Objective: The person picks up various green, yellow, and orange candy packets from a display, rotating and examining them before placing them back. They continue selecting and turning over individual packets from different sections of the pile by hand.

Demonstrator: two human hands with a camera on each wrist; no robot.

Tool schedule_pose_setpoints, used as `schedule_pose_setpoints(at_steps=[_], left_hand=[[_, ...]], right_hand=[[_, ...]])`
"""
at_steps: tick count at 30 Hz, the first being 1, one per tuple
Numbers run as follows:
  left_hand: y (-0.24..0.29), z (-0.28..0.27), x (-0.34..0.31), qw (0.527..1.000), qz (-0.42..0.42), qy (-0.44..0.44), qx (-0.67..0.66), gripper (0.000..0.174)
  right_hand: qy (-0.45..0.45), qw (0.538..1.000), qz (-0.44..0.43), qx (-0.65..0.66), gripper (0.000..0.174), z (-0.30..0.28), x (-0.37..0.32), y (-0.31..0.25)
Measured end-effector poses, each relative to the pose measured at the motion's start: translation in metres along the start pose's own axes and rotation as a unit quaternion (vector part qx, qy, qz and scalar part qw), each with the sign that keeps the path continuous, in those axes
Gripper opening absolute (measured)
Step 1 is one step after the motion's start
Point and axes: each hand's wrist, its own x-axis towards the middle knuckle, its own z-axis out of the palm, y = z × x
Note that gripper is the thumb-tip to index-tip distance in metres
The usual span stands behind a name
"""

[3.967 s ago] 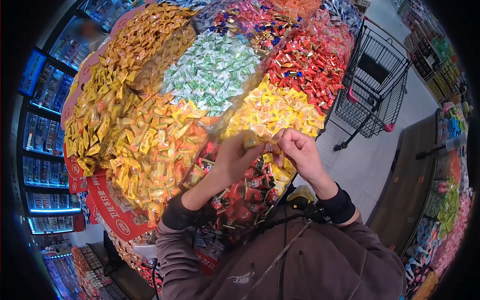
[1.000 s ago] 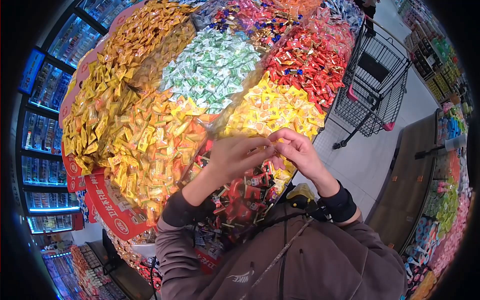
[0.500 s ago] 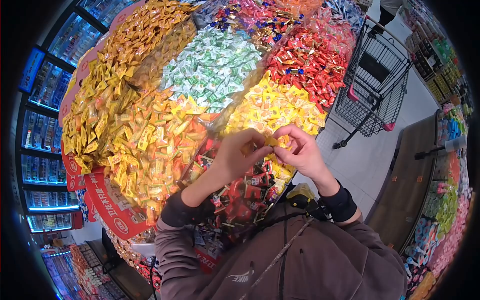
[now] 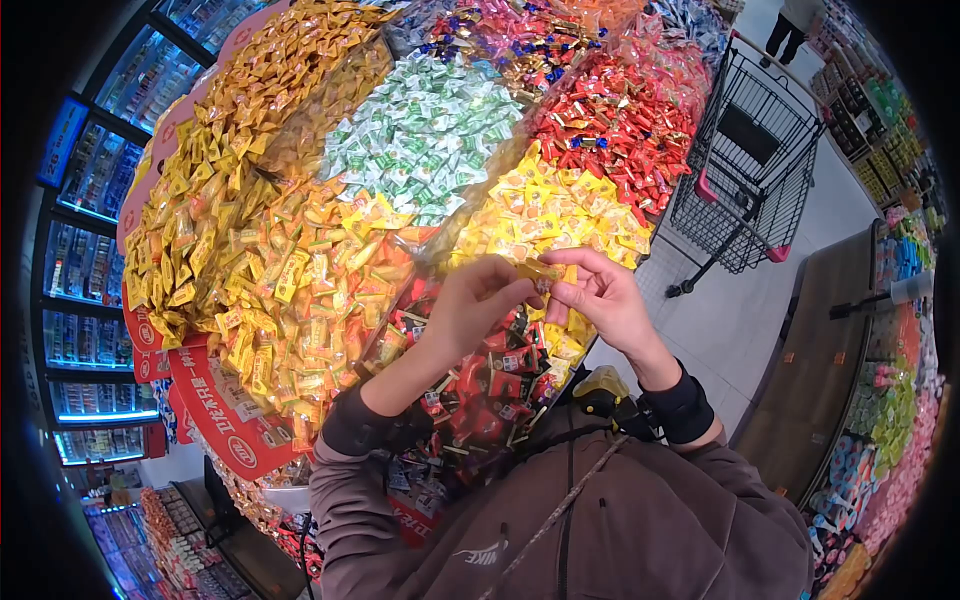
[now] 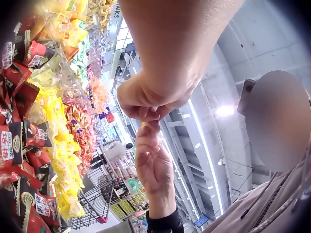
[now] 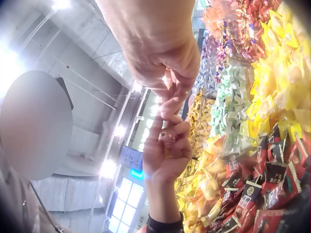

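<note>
Both hands, left hand (image 4: 478,300) and right hand (image 4: 598,297), are pinching a crinkly yellow-wrapped candy (image 4: 540,271) above the red-and-black packet pile (image 4: 490,385).

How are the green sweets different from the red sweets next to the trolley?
The green sweets have green-and-white wrappers; the red sweets are red, with gold and a few blue ones mixed in. The green sweets lie in the middle of the stand, while the red sweets lie at its edge by the trolley. Both are big heaps of small wrapped sweets.
</note>
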Motion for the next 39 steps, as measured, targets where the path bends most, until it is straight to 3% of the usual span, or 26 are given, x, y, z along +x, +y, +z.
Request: schedule_pose_setpoints(at_steps=[2,8,11,14,17,22,31,34,39], left_hand=[[-0.007,0.001,0.002,1.0,0.028,0.0,-0.014,0.01],[-0.011,-0.006,0.004,0.985,0.032,-0.012,0.166,0.014],[-0.003,0.002,0.002,0.989,0.031,0.033,0.141,0.017],[-0.009,0.006,0.006,0.998,0.051,0.023,0.038,0.025],[-0.011,0.001,0.006,0.997,0.027,-0.001,0.069,0.029],[-0.008,-0.003,0.007,0.999,0.019,-0.021,0.031,0.025],[-0.009,-0.002,0.006,1.0,-0.017,-0.001,-0.022,0.012],[-0.01,-0.005,0.006,0.999,-0.04,0.014,0.002,0.012],[-0.013,-0.002,0.006,1.0,-0.007,0.018,-0.004,0.015]], right_hand=[[0.002,1.0,0.003,-0.008,0.029,0.0,0.0,0.0],[0.03,0.997,0.022,-0.069,0.025,0.0,-0.002,0.001],[0.037,0.995,0.026,-0.09,0.025,0.001,-0.002,0.002],[0.029,0.994,0.036,-0.101,0.025,0.002,-0.003,0.0],[0.007,0.992,0.042,-0.118,0.025,0.001,-0.003,-0.003],[-0.021,0.987,0.022,-0.161,0.026,-0.002,-0.003,-0.001],[-0.009,0.994,0.036,-0.098,0.026,0.003,-0.004,-0.001],[0.032,0.964,-0.062,-0.258,0.021,-0.002,0.0,0.005],[0.055,0.952,-0.088,-0.288,0.01,-0.006,0.003,0.006]])
